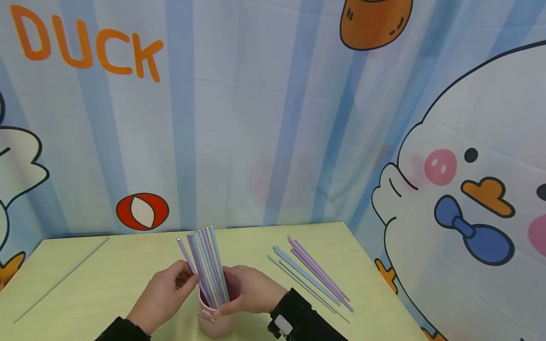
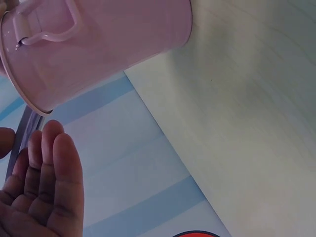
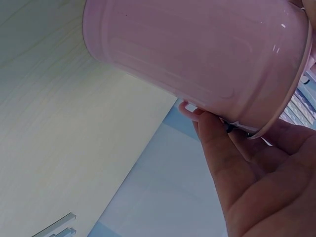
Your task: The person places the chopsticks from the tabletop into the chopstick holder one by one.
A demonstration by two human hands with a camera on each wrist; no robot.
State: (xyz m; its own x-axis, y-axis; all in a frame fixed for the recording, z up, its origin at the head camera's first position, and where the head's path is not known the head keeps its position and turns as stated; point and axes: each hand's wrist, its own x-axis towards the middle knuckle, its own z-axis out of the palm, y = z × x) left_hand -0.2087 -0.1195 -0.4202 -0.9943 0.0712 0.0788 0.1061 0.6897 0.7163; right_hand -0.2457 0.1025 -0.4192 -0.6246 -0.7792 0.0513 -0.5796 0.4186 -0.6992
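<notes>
A pink metal bucket [image 1: 216, 327] with small side handles stands upright near the table's front, holding a bundle of pastel straws [image 1: 209, 265]. My left hand [image 1: 164, 294] pinches a purple straw [image 1: 186, 254] between thumb and fingers, at the bundle's left side; its lower end goes down into the bucket. In the left wrist view this purple straw [image 2: 22, 129] passes between thumb and fingers near the rim. My right hand [image 1: 256, 290] grips the bucket at its rim on the right. A finger touches the side handle [image 3: 188, 112] in the right wrist view.
Several loose purple straws [image 1: 317, 270] and blue straws [image 1: 304, 273] lie on the table at the right, beside thin grey-blue ones [image 1: 298, 283]. A long pale stick [image 1: 61, 279] lies at the left. Behind the table [image 1: 136, 255] hangs a striped duck-print cloth [image 1: 239, 118].
</notes>
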